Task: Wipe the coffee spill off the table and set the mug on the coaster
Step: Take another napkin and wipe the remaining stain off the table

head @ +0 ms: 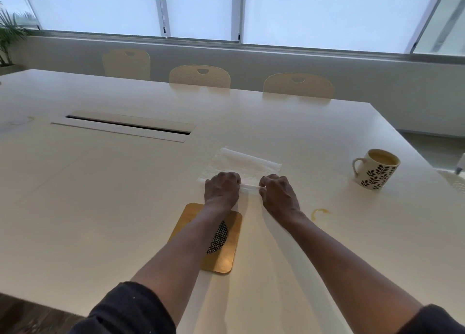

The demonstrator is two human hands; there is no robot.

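Two hands, the left hand (pixel 221 188) and right hand (pixel 276 192), pinch the near edge of a white paper towel (pixel 244 163) lying on the surface (pixel 125 182), seemingly folding it before wiping. Next it must reach the amber coffee spill (pixel 320 212) just right. The leaf-patterned mug (pixel 376 169), still full, stands well apart from the wooden coaster (pixel 227 253)

2 hands (pixel 222 188) (pixel 278 192) on paper towel (pixel 241 165)
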